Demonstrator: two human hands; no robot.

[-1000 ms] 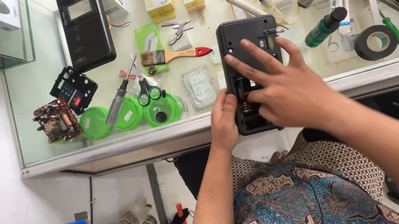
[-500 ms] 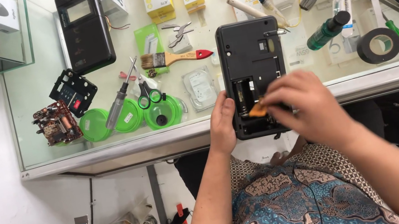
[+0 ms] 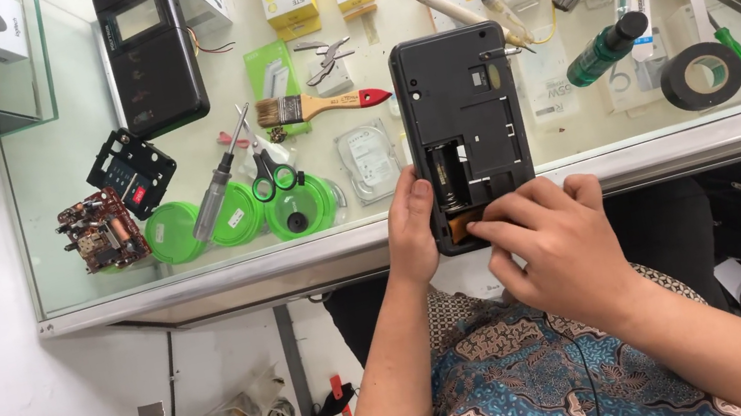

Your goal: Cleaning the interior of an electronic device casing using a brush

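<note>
The black device casing (image 3: 463,126) lies back-up at the near edge of the glass counter (image 3: 63,191). The left hand (image 3: 412,231) grips its edge at 8 o'clock, fingers curled. The right hand (image 3: 559,241), at 5 o'clock, pinches an orange part (image 3: 463,225) in its open compartment.

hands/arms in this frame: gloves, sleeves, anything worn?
Both are bare: no gloves, rings or watch show on the left hand or right hand. The forearms are uncovered, with no cuffs in view. The blue and brown patterned garment covers the torso below them. A thin dark cord runs down over the fabric.
</note>
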